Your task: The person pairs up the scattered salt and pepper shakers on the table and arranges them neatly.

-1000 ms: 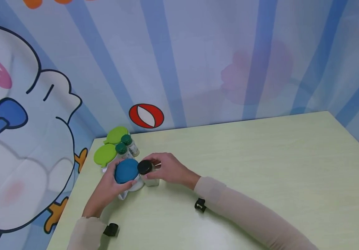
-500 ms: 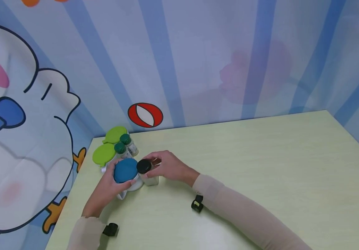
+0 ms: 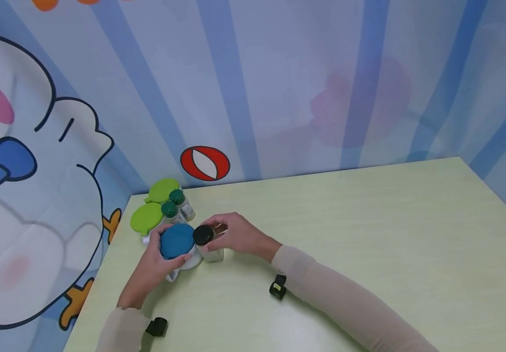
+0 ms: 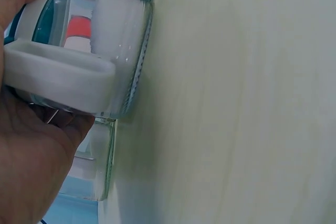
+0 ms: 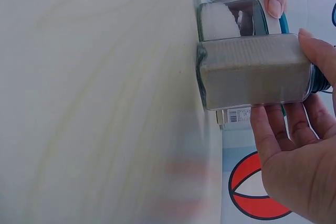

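Left hand [image 3: 153,261] grips blue-lidded jar [image 3: 177,241]; just beside that hand, right hand [image 3: 238,236] pinches black-capped jar [image 5: 254,72] (snug pair). Apparently positioning step; next likely calls for gentle release.

Desk [image 3: 367,244]: we see a pale, wood-grained top across the frame's lower half | left of centre, upper: we count two lime-lidded jars [image 3: 146,218], two green-capped bottles [image 3: 182,204] to their right | just below: we note a blue-lidded jar [image 3: 177,241], white-handled; right beside it, a black-capped square jar [image 3: 203,235]
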